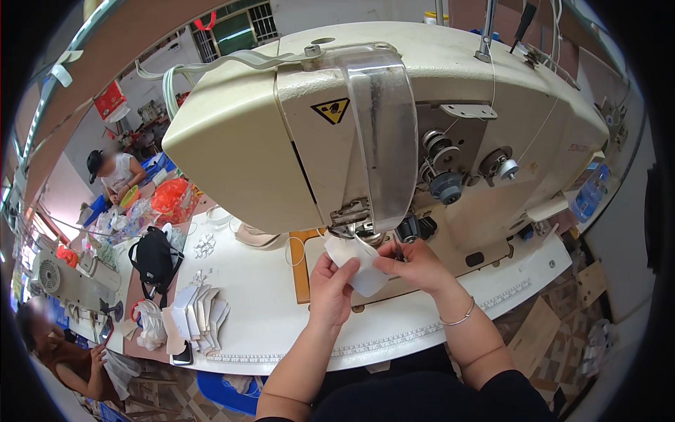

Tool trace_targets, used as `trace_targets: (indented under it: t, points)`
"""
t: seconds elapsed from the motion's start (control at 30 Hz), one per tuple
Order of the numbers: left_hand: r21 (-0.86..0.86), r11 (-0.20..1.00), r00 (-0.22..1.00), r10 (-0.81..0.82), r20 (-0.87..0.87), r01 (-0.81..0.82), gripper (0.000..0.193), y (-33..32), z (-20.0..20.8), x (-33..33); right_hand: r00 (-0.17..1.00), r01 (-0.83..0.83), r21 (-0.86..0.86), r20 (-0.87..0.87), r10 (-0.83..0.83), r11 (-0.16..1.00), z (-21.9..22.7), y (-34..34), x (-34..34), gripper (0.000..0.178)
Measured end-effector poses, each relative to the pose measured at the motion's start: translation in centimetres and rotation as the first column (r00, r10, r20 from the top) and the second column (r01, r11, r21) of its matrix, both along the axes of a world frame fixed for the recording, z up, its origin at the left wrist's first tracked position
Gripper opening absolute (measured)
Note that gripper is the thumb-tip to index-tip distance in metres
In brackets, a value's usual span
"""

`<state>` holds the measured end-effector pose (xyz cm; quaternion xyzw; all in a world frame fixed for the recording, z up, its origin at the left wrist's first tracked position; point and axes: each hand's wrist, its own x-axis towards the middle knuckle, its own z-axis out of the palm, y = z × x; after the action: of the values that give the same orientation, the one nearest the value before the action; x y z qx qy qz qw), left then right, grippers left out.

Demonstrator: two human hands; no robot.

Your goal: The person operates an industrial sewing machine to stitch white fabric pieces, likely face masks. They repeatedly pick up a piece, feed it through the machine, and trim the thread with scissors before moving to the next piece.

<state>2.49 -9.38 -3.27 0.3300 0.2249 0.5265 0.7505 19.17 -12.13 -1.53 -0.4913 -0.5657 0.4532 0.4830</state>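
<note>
Under the needle area of a large cream sewing machine (232,141), a white curved flat piece (369,280) is held between my two hands. My left hand (332,287) pinches its left edge, thumb on top. My right hand (416,267) is closed at the piece's right edge, thumb and fingers together. A thin dark metal tool (399,251) shows at the right fingers; its kind is too small to make out. The upper end of the piece lies just below the presser foot (351,228), and I cannot tell whether it is under it.
Stacked white and beige cut pieces (200,316) lie on the white table (260,309) at left, beside a black bag (156,260). A ruler strip (337,349) follows the near edge. A clear bottle (590,193) stands at right. Two people sit at the far left.
</note>
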Motion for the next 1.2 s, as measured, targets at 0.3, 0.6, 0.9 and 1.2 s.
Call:
trace_targets:
  t: [0.3,0.6,0.9,1.2]
  points:
    - [0.077,0.994,0.997,0.077,0.017,-0.078,0.048,-1.2,-0.2,0.8,0.795,0.265,0.143,-0.592,-0.132,0.953,1.2,1.1,0.0,0.017]
    - [0.099,0.987,0.992,0.124,0.0,-0.124,0.05,-1.0,-0.2,1.0,0.994,0.104,0.089,-0.023,-0.103,0.991,-1.1,0.2,0.1,0.014]
    - [0.053,0.999,0.984,0.005,-0.179,0.004,0.039,1.6,1.1,-0.9,0.962,0.022,0.253,0.259,-0.089,0.967,0.0,-0.4,-0.6,0.021]
    - [0.04,0.999,0.974,0.02,-0.224,-0.012,0.05,1.7,0.3,-1.4,0.954,0.114,0.222,0.249,-0.169,0.968,0.5,-0.1,-1.9,0.016]
